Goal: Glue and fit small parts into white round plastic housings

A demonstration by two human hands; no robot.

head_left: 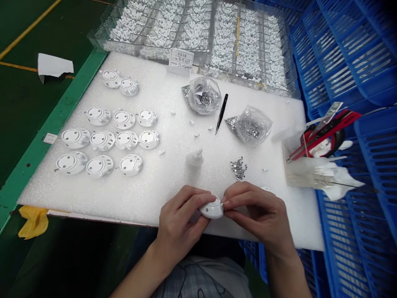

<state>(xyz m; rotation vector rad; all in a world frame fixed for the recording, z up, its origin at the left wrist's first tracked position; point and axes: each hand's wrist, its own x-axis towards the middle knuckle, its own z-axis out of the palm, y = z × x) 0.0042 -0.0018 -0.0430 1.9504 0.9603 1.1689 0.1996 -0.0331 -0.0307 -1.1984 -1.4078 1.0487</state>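
Observation:
My left hand [185,213] grips a small white oval plastic part [211,210] by its left side, above the front edge of the foam-covered table. At the part's right edge, my right hand [256,209] has thumb and fingers pinched together. Whatever sits between those fingertips is too small to make out. Just beyond the hands lies a loose pile of small shiny metal pieces [238,168]. A small translucent white bottle [195,158] stands on the foam to the left of that pile. Another white part [268,189] is mostly hidden behind my right hand.
Rows of similar white oval parts [102,140] lie at the left. Two clear bags [204,96] [252,126] of metal pieces flank black tweezers [222,114]. Compartmented trays [214,33] of white bits line the back. A tool box [290,167] and blue crates [350,231] border the right.

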